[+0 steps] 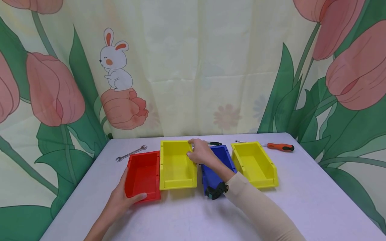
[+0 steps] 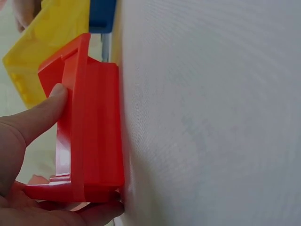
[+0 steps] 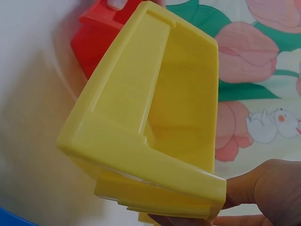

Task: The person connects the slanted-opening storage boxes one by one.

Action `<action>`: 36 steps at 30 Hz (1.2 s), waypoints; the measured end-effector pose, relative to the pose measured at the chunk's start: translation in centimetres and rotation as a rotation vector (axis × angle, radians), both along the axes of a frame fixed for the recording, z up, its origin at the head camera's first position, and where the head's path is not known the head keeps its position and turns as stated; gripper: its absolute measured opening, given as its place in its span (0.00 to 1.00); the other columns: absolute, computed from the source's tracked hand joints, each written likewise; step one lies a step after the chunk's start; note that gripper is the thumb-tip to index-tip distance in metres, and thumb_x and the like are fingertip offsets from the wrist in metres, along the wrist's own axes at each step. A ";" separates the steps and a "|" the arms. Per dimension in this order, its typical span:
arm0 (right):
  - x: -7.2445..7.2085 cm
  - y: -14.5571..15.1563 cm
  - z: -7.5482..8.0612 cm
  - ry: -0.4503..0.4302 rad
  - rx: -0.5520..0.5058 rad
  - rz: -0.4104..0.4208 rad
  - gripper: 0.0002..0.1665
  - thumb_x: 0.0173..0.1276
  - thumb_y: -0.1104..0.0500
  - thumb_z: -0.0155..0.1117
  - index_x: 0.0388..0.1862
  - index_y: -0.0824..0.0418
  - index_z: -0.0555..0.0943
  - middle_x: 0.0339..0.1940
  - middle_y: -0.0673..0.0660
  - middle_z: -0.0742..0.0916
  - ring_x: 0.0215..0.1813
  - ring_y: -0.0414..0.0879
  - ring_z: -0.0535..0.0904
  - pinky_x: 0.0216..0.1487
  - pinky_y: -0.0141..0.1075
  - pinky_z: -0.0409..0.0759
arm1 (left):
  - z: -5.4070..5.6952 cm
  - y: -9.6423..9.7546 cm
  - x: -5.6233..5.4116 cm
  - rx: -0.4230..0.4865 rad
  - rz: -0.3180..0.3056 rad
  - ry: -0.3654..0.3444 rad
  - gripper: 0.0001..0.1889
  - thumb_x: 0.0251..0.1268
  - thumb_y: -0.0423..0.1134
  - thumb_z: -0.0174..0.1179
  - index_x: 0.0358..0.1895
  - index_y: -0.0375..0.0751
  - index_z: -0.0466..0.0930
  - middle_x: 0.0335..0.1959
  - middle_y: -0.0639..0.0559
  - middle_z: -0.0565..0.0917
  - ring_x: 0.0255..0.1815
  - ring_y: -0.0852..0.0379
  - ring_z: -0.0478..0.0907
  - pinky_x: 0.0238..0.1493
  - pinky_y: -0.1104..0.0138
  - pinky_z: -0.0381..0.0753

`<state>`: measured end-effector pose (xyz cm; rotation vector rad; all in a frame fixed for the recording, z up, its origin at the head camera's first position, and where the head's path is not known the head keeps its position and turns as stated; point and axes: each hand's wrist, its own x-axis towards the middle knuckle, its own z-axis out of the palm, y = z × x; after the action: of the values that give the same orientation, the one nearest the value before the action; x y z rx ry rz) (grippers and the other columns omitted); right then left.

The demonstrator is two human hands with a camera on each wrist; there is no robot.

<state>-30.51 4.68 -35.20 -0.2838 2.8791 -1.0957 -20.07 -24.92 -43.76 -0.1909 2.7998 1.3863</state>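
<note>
At white table (image 1: 184, 222) | hands (image 1: 122, 195) (image 1: 202, 152) grasping: left, red bin (image 1: 144, 174); right, raised yellow bin (image 1: 177, 162) | insides bare

1 red bin (image 1: 144, 177) sits upright beside 1 raised, tilted yellow bin (image 1: 177, 164).

A wrench (image 1: 131, 153) and screwdriver (image 1: 280, 147) lie before a tulip-printed curtain (image 1: 181, 73).
</note>
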 end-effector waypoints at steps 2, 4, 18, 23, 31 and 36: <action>0.1 0.0 0.1 0.003 0.002 0.000 0.33 0.72 0.64 0.66 0.76 0.65 0.75 0.33 0.58 0.80 0.22 0.45 0.77 0.22 0.27 0.79 | 0.0 0.0 0.0 0.000 0.000 -0.005 0.77 0.44 0.47 0.86 0.89 0.54 0.31 0.82 0.38 0.61 0.77 0.33 0.63 0.55 0.49 0.92; 0.1 0.0 0.2 0.010 0.003 0.009 0.34 0.72 0.64 0.66 0.76 0.65 0.74 0.28 0.56 0.77 0.21 0.44 0.74 0.21 0.27 0.77 | 0.0 0.0 0.0 0.000 -0.002 -0.008 0.77 0.44 0.47 0.87 0.89 0.54 0.31 0.82 0.38 0.61 0.77 0.33 0.63 0.55 0.49 0.92; 0.3 -0.6 1.7 0.031 0.055 0.093 0.34 0.71 0.65 0.63 0.76 0.70 0.73 0.63 0.69 0.86 0.36 0.50 0.84 0.29 0.30 0.81 | 0.1 0.0 -0.1 -0.022 0.003 -0.024 0.77 0.45 0.46 0.86 0.89 0.52 0.30 0.82 0.36 0.60 0.77 0.32 0.63 0.56 0.48 0.91; 0.4 -0.8 1.6 0.082 0.125 0.108 0.32 0.71 0.64 0.64 0.73 0.71 0.75 0.64 0.68 0.86 0.47 0.54 0.84 0.41 0.35 0.87 | 0.1 0.0 -0.2 -0.027 0.002 -0.026 0.77 0.45 0.46 0.86 0.89 0.53 0.30 0.82 0.36 0.60 0.76 0.32 0.63 0.56 0.48 0.91; 0.5 -0.7 1.4 0.115 0.192 0.099 0.31 0.76 0.55 0.64 0.73 0.69 0.76 0.67 0.66 0.86 0.58 0.57 0.85 0.62 0.46 0.86 | -0.1 -0.4 -0.6 -0.014 -0.019 -0.018 0.77 0.44 0.47 0.86 0.89 0.55 0.31 0.82 0.38 0.60 0.77 0.33 0.63 0.54 0.50 0.92; 0.9 -1.0 1.0 0.159 0.273 0.043 0.29 0.78 0.47 0.63 0.66 0.67 0.81 0.61 0.66 0.87 0.60 0.62 0.82 0.64 0.51 0.83 | 0.0 -0.7 -0.8 -0.032 -0.032 -0.019 0.76 0.44 0.47 0.87 0.89 0.53 0.32 0.82 0.38 0.60 0.77 0.32 0.63 0.54 0.50 0.92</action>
<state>-29.60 3.72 -34.22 -0.4331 3.0961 -0.6903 -20.85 -25.65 -43.81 -0.1572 2.7981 1.3272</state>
